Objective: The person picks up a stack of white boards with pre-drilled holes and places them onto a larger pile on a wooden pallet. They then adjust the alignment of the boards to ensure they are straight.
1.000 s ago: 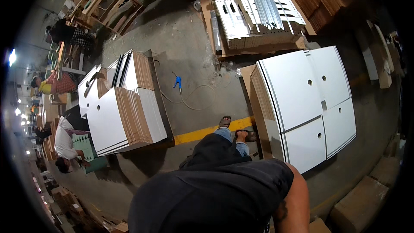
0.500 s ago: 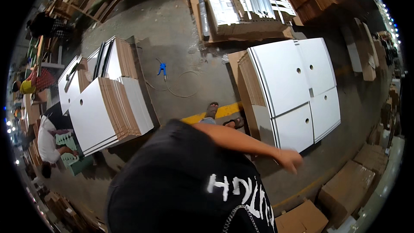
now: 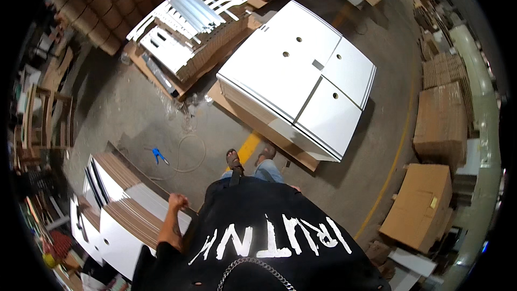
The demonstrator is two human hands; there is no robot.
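Note:
My left hand (image 3: 179,201) hangs out to the left with its fingers curled in, and nothing shows in it. It is nearest to a stack of white panels (image 3: 121,237) with brown edges, and appears above that stack's right end. Only a small patch of skin at the shirt's right edge may belong to my right hand (image 3: 295,188); its fingers are hidden behind my body. Ahead of my feet lies a large pallet stack of white panels (image 3: 269,70) with round holes in the top ones.
A blue air gun (image 3: 158,156) with a coiled hose lies on the floor. Farther off stands a pallet of slotted white parts and metal strips (image 3: 196,13). Cardboard boxes (image 3: 417,205) line the right side. Brown stacks (image 3: 102,5) rise at the back left.
My view has turned to the right, so the hole-panel stack now lies ahead and the brown-edged stack sits lower left. The arm that reached across to the right is gone from there.

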